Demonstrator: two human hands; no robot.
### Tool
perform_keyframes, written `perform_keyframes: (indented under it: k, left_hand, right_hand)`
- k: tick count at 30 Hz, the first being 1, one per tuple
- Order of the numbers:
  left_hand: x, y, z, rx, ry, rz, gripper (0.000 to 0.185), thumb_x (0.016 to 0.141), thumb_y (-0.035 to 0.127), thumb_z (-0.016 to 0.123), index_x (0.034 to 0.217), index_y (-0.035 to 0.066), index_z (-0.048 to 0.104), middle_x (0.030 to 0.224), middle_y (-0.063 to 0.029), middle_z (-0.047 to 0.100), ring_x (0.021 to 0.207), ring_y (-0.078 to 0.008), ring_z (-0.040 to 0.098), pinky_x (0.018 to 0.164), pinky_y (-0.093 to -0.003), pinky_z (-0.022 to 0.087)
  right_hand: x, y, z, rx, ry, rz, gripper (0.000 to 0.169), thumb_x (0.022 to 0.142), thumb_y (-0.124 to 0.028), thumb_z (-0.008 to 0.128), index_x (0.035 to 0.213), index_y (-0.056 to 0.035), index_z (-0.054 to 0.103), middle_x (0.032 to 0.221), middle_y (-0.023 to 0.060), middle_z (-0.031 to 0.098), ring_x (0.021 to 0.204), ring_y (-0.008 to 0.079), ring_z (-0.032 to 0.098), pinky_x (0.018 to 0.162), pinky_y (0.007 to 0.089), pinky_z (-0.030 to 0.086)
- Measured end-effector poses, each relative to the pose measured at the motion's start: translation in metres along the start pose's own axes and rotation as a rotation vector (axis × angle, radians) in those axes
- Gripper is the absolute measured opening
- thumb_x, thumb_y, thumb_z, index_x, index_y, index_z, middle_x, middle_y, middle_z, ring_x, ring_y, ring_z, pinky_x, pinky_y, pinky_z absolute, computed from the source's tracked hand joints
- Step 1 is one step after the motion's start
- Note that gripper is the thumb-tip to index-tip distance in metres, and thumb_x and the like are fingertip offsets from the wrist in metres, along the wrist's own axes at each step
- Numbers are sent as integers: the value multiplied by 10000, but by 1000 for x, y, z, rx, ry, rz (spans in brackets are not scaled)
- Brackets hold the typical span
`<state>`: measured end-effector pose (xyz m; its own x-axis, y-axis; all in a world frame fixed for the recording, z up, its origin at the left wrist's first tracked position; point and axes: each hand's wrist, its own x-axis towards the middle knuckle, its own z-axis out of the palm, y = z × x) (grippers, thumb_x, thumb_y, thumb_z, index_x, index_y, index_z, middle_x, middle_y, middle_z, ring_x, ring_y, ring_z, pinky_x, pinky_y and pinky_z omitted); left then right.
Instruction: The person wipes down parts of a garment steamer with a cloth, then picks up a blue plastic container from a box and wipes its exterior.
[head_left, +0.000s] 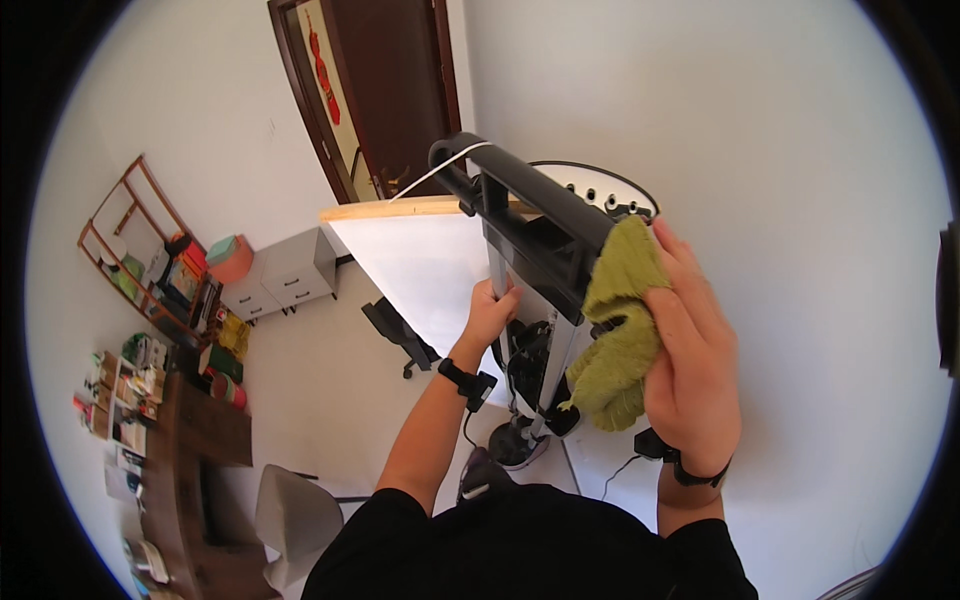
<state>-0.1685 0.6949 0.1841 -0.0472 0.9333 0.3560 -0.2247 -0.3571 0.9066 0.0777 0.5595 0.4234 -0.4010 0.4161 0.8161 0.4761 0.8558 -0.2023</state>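
Before me stands an upright frame with a black plastic top section (540, 187) and silver metal poles (555, 360). My left hand (491, 307) is wrapped around one of the poles below the top section. In my right hand (694, 360) is a fuzzy olive-green cloth (619, 330), pressed against the right end of the black top. A white cord (439, 172) loops over the top section's far end. Black parts and cables fill the space between the poles, too dark to make out fully. Each wrist wears a black strap with a small wired device.
A white sheet (420, 262) with a wooden top bar (397, 210) stands just beyond the frame. Behind is a white, dark-rimmed piece with several holes (600, 184). White wall runs along the right. Leftward are a grey cabinet (300, 262), a brown desk (169, 480) and a chair (292, 517).
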Motion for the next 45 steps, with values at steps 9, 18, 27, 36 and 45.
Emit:
perform_keyframes:
  k: [9,18,27,36,45]
  left_hand:
    - [-2,0,-2,-10,2,29,218,925,59,566,755,64,430,552,6,428,454,-75,377,421,-244,293]
    - [1,-5,-4,-9,-19,-5,206,914,124,627,754,61,514,586,25,478,504,-59,425,461,-238,348]
    - [-7,-19,0,289,138,99,177,871,126,643,1011,33,586,680,-73,562,610,-168,537,582,-327,433]
    - [-131,-5,-64,633,209,332,429,850,-1,578,1271,-19,492,1218,-178,524,1093,-303,516,948,-367,432]
    - [-394,-35,-176,1251,-303,-438,140,829,165,564,932,116,643,886,-99,677,854,-328,642,715,-443,496]
  right_hand:
    - [-35,-7,13,-111,113,64,407,871,37,374,1235,101,544,1422,292,441,1351,471,390,1099,461,320]
    - [-123,18,86,-131,560,252,606,977,-326,452,1463,6,306,1471,223,347,1362,345,363,1100,478,325]
    - [-208,28,144,518,387,583,400,969,-110,466,1336,51,462,1242,172,579,1098,251,584,963,366,462]
    - [-284,54,149,485,213,767,365,975,-22,370,1318,48,472,1368,249,490,1258,338,495,1036,424,418]
    - [-249,-8,194,688,98,656,334,946,-18,371,1245,74,487,1258,250,538,1103,386,574,954,431,484]
